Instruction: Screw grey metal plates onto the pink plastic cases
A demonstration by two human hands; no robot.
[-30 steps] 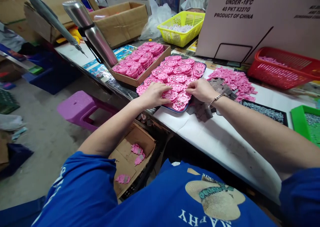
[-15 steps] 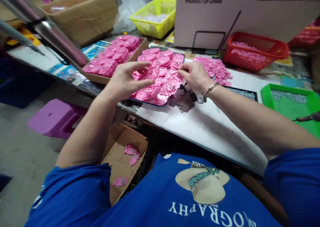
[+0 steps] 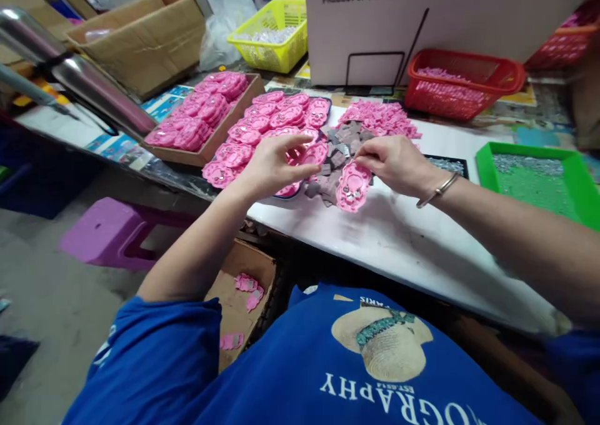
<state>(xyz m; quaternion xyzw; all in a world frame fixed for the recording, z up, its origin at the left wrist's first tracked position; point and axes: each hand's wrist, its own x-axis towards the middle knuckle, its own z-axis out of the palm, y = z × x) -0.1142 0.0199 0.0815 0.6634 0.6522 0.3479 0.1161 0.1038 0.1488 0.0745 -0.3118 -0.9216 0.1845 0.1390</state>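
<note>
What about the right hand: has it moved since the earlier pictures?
Yes: judged against the tray, the right hand has moved rightward, holding a pink piece.

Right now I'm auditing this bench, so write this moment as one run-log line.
right hand: pinching pink piece near grey pieces | left hand: open, at tray | tray: holds more pink pieces

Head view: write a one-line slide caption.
Right hand pinches a pink piece by a grey pile; open left hand at a tray of similar pieces.
</note>
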